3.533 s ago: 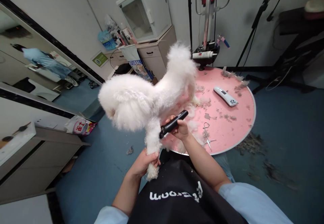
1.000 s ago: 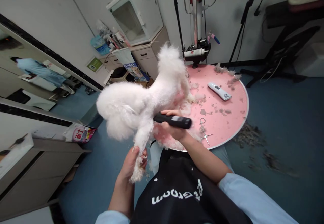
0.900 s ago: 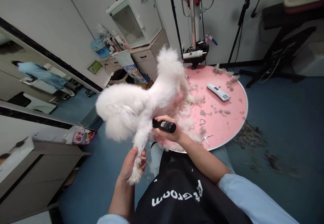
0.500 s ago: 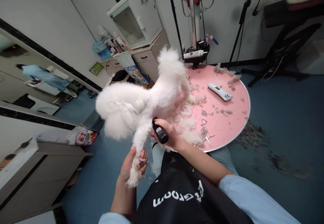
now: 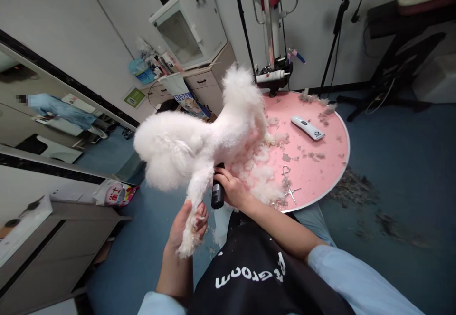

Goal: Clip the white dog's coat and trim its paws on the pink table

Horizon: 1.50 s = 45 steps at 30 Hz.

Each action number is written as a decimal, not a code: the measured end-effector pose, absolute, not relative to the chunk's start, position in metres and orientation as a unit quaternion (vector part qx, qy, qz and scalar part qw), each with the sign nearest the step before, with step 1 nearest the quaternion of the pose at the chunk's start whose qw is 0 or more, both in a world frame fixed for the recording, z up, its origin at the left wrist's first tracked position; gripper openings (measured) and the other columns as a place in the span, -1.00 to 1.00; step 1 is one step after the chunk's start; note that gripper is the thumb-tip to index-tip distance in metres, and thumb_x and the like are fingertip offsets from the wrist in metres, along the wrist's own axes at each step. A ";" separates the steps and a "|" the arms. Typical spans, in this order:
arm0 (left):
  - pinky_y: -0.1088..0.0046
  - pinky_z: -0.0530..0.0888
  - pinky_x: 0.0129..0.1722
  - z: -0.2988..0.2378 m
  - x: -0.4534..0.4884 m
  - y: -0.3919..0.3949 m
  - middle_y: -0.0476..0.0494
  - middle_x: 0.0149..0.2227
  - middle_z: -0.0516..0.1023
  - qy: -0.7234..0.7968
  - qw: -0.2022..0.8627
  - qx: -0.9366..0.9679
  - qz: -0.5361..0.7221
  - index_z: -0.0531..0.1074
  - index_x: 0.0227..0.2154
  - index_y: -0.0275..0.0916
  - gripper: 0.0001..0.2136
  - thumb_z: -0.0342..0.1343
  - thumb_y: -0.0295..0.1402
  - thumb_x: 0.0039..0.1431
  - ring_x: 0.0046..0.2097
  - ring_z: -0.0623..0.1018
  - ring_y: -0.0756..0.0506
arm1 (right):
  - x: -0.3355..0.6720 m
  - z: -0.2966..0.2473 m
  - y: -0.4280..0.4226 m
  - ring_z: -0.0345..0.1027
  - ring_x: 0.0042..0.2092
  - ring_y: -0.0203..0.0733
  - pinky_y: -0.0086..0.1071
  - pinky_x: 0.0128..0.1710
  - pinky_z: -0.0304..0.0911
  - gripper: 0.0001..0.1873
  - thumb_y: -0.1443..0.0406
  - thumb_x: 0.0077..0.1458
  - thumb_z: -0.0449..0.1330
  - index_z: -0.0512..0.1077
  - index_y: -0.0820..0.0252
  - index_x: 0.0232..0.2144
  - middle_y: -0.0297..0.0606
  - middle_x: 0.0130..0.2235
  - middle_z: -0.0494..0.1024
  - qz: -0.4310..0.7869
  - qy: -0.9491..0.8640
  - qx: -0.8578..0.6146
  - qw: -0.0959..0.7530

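Left hand has its fingers wrapped right around the dog's leg, just above the paw. Right hand's fingers are curled narrow around the black clipper; its far end is hidden, so can't tell if it's touching fur. Dog's body is at 12 o'clock from that hand, white clipper at 2, scissors at 3, both on the desk. A second ago the black clipper's handle pointed to about 3 o'clock; now it's 6. Left grip's basically unchanged.
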<state>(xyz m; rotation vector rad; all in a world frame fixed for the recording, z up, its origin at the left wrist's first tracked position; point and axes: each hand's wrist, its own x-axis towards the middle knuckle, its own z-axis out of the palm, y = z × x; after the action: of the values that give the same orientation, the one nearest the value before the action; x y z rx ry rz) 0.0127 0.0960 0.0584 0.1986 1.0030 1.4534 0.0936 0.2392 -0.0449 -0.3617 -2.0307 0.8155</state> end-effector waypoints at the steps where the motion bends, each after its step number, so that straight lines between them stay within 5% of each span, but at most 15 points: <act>1: 0.71 0.24 -0.78 0.058 0.013 0.096 0.13 -0.63 0.10 0.438 0.632 0.087 0.633 0.21 -0.54 -0.28 -0.62 0.27 -0.14 0.03 -0.68 0.14 0.16 | 0.096 -0.046 0.237 0.44 0.06 -0.03 -0.27 -0.05 0.44 -0.59 0.41 0.08 0.12 0.32 0.21 0.02 0.05 0.15 0.39 0.324 -0.821 -0.136 0.451; 6: 0.70 0.25 -0.77 0.060 0.014 0.096 0.12 -0.64 0.14 0.442 0.642 0.085 0.621 0.24 -0.53 -0.29 -0.62 0.27 -0.13 0.03 -0.69 0.14 0.17 | 0.107 -0.044 0.230 0.44 0.03 -0.08 -0.31 -0.07 0.43 -0.66 0.33 0.15 0.09 0.36 0.11 0.00 -0.03 0.19 0.36 0.287 -0.833 -0.052 0.470; 13: 0.71 0.24 -0.79 0.062 0.016 0.097 0.12 -0.64 0.14 0.440 0.631 0.089 0.633 0.22 -0.57 -0.29 -0.60 0.30 -0.13 -0.01 -0.69 0.14 0.17 | 0.092 -0.060 0.247 0.47 0.00 -0.03 -0.27 -0.13 0.46 -0.57 0.42 0.04 0.12 0.35 0.21 0.01 0.05 0.16 0.37 0.290 -0.862 -0.176 0.378; 19: 0.69 0.24 -0.77 0.059 0.015 0.093 0.11 -0.63 0.12 0.448 0.638 0.091 0.620 0.21 -0.56 -0.28 -0.62 0.25 -0.13 0.04 -0.69 0.16 0.16 | 0.111 -0.056 0.235 0.48 -0.04 -0.10 -0.31 -0.12 0.43 -0.70 0.32 0.17 0.07 0.39 0.11 -0.04 -0.03 0.16 0.41 0.274 -0.851 -0.047 0.445; 26: 0.71 0.24 -0.77 0.056 0.014 0.090 0.11 -0.62 0.11 0.427 0.632 0.094 0.640 0.21 -0.56 -0.28 -0.63 0.23 -0.14 0.07 -0.67 0.14 0.15 | 0.106 -0.071 0.264 0.50 -0.08 -0.09 -0.31 -0.17 0.45 -0.65 0.43 0.11 0.09 0.40 0.20 -0.04 0.05 0.12 0.43 0.286 -0.861 -0.184 0.377; 33: 0.69 0.27 -0.76 0.060 0.017 0.091 0.10 -0.63 0.13 0.434 0.636 0.100 0.630 0.29 -0.55 -0.31 -0.63 0.27 -0.13 0.03 -0.67 0.13 0.16 | 0.120 -0.064 0.253 0.50 -0.08 -0.14 -0.32 -0.14 0.43 -0.69 0.34 0.21 0.05 0.40 0.07 -0.01 -0.09 0.14 0.45 0.245 -0.861 -0.026 0.445; 39: 0.69 0.26 -0.77 0.073 0.019 0.095 0.11 -0.63 0.10 0.433 0.627 0.104 0.638 0.30 -0.55 -0.31 -0.64 0.29 -0.14 0.00 -0.67 0.10 0.16 | 0.111 -0.081 0.278 0.50 -0.06 -0.08 -0.31 -0.19 0.44 -0.58 0.54 0.08 -0.01 0.37 0.30 -0.02 0.12 0.11 0.44 0.218 -0.886 -0.158 0.378; 45: 0.68 0.30 -0.74 0.084 0.024 0.104 0.12 -0.63 0.08 0.425 0.628 0.099 0.645 0.28 -0.52 -0.29 -0.65 0.28 -0.15 0.02 -0.66 0.17 0.13 | 0.109 -0.066 0.240 0.47 -0.14 -0.23 -0.43 -0.27 0.39 -0.73 0.34 0.23 0.02 0.39 0.11 -0.05 -0.09 0.18 0.38 0.177 -0.896 -0.007 0.408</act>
<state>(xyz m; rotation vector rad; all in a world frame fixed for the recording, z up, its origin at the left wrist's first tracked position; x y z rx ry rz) 0.0238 0.1037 0.0838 0.2263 0.9735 1.4781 0.1088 0.2402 -0.0663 -0.0174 -2.2582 0.4467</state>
